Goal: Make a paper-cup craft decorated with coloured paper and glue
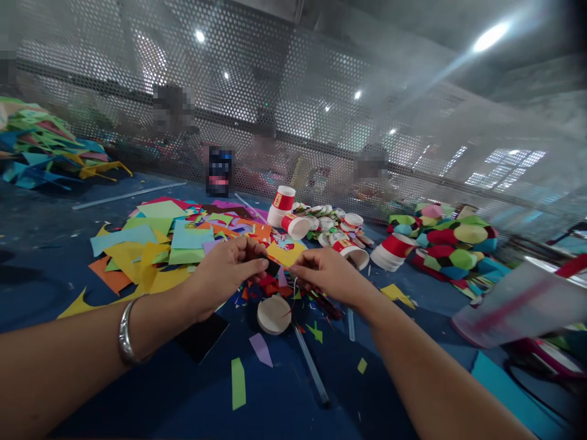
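My left hand [229,269] is closed in a pinch on a small dark piece [272,267] held above the blue table [55,244]. A silver bangle [125,333] sits on that wrist. My right hand [328,274] is also pinched shut, its fingertips close to the left hand's, and a thin thread [292,296] hangs from them. Below the two hands lies an upturned paper cup [274,314] with its round white base facing up. Red and orange paper scraps [270,284] lie under the fingers.
A heap of coloured paper sheets [156,244] spreads at the left. Red-and-white paper cups [284,205] lie scattered behind the hands. Paper-covered cups [449,244] pile at the right. A clear rod [312,366] and a black card [202,336] lie near me. Perforated mesh [321,122] walls the back.
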Tool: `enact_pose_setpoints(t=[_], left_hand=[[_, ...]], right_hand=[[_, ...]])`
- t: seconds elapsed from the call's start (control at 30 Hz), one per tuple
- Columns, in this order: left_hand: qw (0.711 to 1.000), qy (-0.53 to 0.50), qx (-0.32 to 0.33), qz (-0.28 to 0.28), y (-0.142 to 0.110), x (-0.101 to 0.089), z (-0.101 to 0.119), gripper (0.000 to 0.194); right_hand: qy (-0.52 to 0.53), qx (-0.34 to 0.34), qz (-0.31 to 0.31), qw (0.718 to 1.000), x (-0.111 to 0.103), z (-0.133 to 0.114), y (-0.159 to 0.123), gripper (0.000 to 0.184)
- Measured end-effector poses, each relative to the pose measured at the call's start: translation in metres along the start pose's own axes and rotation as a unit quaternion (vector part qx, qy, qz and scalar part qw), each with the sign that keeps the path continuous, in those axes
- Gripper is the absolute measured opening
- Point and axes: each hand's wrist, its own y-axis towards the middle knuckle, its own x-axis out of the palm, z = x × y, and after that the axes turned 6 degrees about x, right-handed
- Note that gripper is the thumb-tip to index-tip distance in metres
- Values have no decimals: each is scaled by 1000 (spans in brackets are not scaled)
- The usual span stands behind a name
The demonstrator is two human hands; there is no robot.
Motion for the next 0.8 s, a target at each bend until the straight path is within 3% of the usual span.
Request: enact_pose_setpoints(t=[0.13,0.37,0.63,0.8], left_hand=[[1000,-4,-8,3,0,0,0,24],[999,-18,-22,22,-1,2,4,27],[999,-23,-13,37,-2,2,5,24],[999,-34,-7,37,-2,0,3,33]], right_hand=[[-33,12,71,997,-20,7,-2,19],[-71,62,96,991,-52,27,-33,20],[-162,122,104,974,-63,65,-78,21],[-242,113,137,954,-63,93,-88,18]])
